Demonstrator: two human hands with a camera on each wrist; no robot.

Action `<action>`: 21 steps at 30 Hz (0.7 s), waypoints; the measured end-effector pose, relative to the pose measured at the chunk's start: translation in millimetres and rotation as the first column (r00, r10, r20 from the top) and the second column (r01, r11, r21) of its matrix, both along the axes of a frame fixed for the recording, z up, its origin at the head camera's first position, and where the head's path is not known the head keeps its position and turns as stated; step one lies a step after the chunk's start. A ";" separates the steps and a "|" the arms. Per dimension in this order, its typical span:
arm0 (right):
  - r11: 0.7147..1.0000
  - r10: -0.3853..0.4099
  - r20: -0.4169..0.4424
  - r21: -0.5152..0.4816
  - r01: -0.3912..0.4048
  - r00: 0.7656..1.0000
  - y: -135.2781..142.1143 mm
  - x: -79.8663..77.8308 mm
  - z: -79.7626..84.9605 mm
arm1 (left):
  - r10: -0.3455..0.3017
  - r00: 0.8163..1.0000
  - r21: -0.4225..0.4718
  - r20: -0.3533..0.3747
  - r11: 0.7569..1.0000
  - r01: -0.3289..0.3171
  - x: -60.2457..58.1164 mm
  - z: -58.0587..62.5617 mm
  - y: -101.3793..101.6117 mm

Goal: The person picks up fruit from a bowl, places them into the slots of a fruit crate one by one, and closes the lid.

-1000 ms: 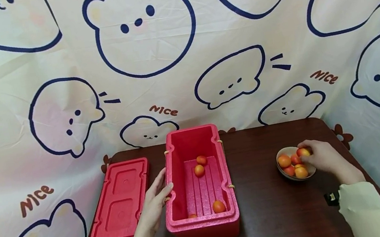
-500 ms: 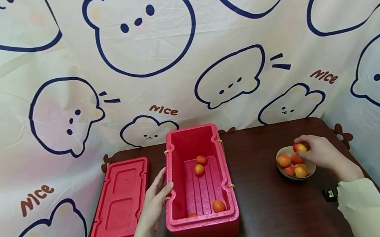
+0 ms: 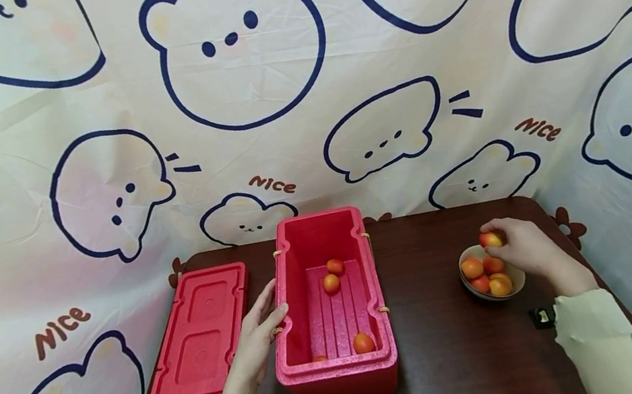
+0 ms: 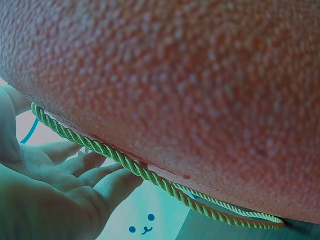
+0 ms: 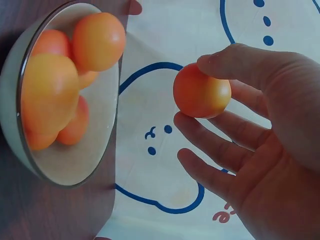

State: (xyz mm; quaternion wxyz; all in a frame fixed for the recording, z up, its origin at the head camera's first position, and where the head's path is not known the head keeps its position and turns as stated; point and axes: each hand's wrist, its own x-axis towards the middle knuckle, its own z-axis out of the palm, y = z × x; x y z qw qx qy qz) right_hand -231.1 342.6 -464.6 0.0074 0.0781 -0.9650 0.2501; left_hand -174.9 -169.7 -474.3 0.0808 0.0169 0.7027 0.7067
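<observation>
My right hand (image 3: pixel 529 251) pinches a small round orange-red fruit (image 3: pixel 491 239) with a yellow patch, held just above the far side of a bowl (image 3: pixel 518 289). In the right wrist view, thumb and fingertips hold this fruit (image 5: pixel 202 91) apart from the bowl (image 5: pixel 102 157), where several similar fruits (image 5: pixel 50 92) lie. With fingers extended, my left hand (image 3: pixel 254 342) rests against the left side of a red box (image 3: pixel 344 383), thumb at its rim. The left wrist view shows that hand (image 4: pixel 65 187) beside the box wall (image 4: pixel 165 90) and a twisted cord (image 4: pixel 100 147).
Several fruits, such as one near the front (image 3: pixel 364 343), lie inside the open-topped box. A red lid (image 3: pixel 199 337) lies flat on the dark brown table (image 3: pixel 441 335), left of the box. A patterned cloth (image 3: pixel 238 86) hangs behind the table.
My right hand has lifted the fruit out of the bowl and shifted it slightly up and left. The left hand and the box have stayed in place.
</observation>
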 end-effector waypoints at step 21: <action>0.998 0.060 0.004 -0.019 -0.060 0.998 -38.6 -20.1 17.8 | -0.003 1.000 0.001 0.004 1.000 0.002 -0.1 0.1 -0.8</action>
